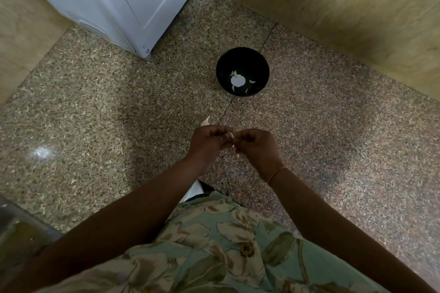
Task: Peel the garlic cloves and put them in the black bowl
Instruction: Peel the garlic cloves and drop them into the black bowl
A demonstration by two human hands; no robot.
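- The left hand (209, 140) and right hand (256, 147) meet above the middle of the floor (95, 114), fingers curled. Both pinch one garlic clove (230, 135) between them.
- Only a pale sliver of the clove shows, so how much skin remains is hidden.
- The clove is likely light, firm and small, with dry, papery skin that tears easily. Once bare it may be slippery, so it is best pinched at the ends while a nail lifts the skin at the tip.
- A loose pale piece (205, 122) lies on the floor just beyond the left hand; whether clove or skin, I cannot tell.
- The black bowl (242, 54) stands further out towards the floor's far edge, with a few pale cloves (252, 81) inside.
- A white appliance (123, 2) fills the far left corner.
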